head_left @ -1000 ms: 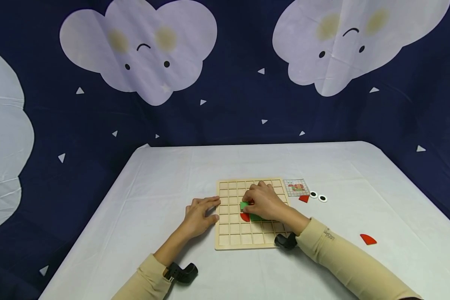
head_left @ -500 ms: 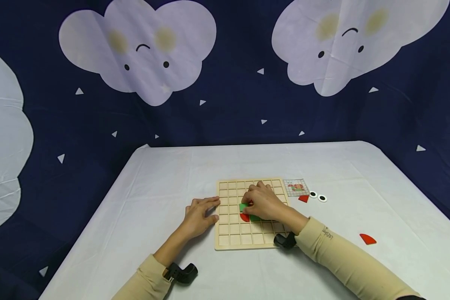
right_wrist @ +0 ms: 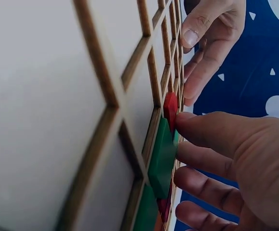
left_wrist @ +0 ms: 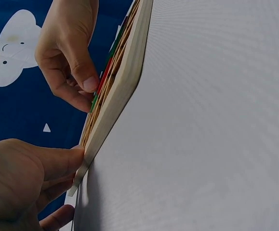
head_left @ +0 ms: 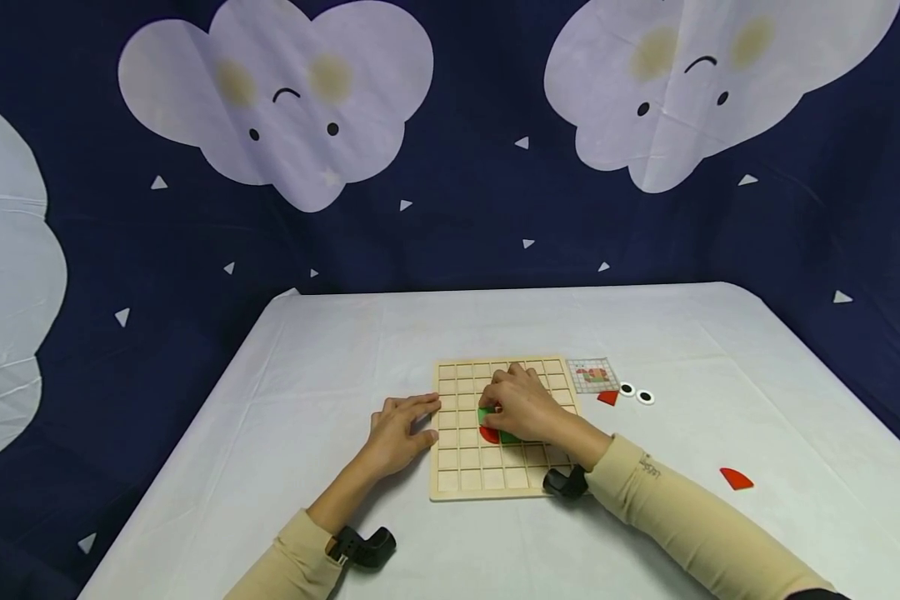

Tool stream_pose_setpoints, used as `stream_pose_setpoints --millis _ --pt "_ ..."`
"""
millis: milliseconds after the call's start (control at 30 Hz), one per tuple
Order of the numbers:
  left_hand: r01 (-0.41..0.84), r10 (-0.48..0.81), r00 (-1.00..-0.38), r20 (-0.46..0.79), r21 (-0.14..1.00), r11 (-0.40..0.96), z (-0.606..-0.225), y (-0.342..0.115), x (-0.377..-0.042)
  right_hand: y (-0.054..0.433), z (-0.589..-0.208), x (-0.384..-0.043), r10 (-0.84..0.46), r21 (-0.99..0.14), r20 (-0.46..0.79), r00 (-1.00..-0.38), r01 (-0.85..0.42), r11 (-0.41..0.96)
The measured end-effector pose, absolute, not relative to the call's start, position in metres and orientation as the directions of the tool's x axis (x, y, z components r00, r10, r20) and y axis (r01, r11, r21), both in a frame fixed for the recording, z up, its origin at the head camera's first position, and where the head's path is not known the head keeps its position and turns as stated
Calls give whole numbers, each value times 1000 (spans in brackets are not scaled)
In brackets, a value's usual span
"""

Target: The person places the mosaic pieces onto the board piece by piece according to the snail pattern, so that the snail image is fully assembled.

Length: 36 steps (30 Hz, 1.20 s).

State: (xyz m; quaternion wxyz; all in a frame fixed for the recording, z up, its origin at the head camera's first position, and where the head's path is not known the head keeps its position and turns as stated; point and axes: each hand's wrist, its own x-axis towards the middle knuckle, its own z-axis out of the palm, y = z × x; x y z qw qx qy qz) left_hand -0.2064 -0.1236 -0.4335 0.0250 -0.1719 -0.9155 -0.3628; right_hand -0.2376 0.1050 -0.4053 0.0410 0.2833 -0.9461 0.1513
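The right hand (head_left: 521, 406) leans over a wooden grid board (head_left: 448, 481), pinching a small green tile (head_left: 483, 416) between thumb and forefinger at a cell left of the board's middle. Just below that tile lies a rounded red piece (head_left: 488, 435), with a green tile (right_wrist: 162, 159) beside it in the right wrist view. More pieces there are partly covered by the right hand. At the board's left edge, the left hand (head_left: 395, 435) rests with its fingers extended and its thumb (left_wrist: 64, 159) touching the frame.
A small picture card (head_left: 592, 376) lies by the board's upper right corner. Near it are a red piece (head_left: 608, 397) and two white discs with black centres (head_left: 646, 397). Another red quarter-round piece (head_left: 736, 478) sits farther right on the white tablecloth (head_left: 345, 342).
The right hand and the green tile have shifted slightly left, and the tile appears lower against the board. The left hand stays where it was.
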Motion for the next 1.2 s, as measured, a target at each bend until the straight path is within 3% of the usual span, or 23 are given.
stream_pose_setpoints --millis 433,1200 --pt "322 296 -942 157 667 672 -434 -124 -208 147 -384 -222 -439 -313 255 -862 -503 806" --pt "329 301 -940 161 665 670 -436 -123 -207 329 -405 -151 -204 -312 336 -920 -313 897"
